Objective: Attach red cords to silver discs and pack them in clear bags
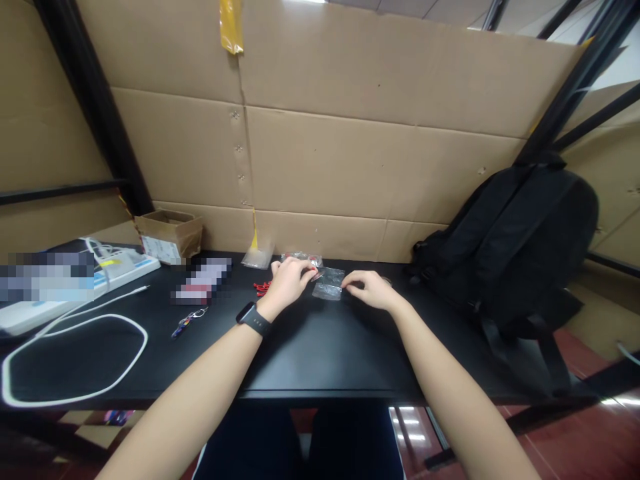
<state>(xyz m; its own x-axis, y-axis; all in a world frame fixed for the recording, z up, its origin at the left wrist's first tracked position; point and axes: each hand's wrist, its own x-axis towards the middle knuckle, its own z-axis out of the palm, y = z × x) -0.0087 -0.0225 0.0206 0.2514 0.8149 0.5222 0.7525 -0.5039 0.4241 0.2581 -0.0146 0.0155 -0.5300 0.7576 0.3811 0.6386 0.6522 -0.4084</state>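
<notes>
A small clear plastic bag [330,285] lies on the black table between my hands. My left hand [291,283], with a dark watch on its wrist, is closed in a pinch on a small red item [315,270] at the bag's left edge. What kind of item it is cannot be made out. Thumb and fingers of my right hand [371,291] pinch the bag's right edge. Several red cord-like pieces [261,288] lie just left of my left hand, partly hidden by it. Behind that hand rests another clear bag [303,258] with some red in it.
At the back lies a clear packet [257,256], near an open cardboard box [170,235]. A keychain [189,321], a white power strip [125,268] and a looped white cable [75,403] occupy the left. A black backpack [530,247] stands at the right. Cardboard [320,167] walls the back.
</notes>
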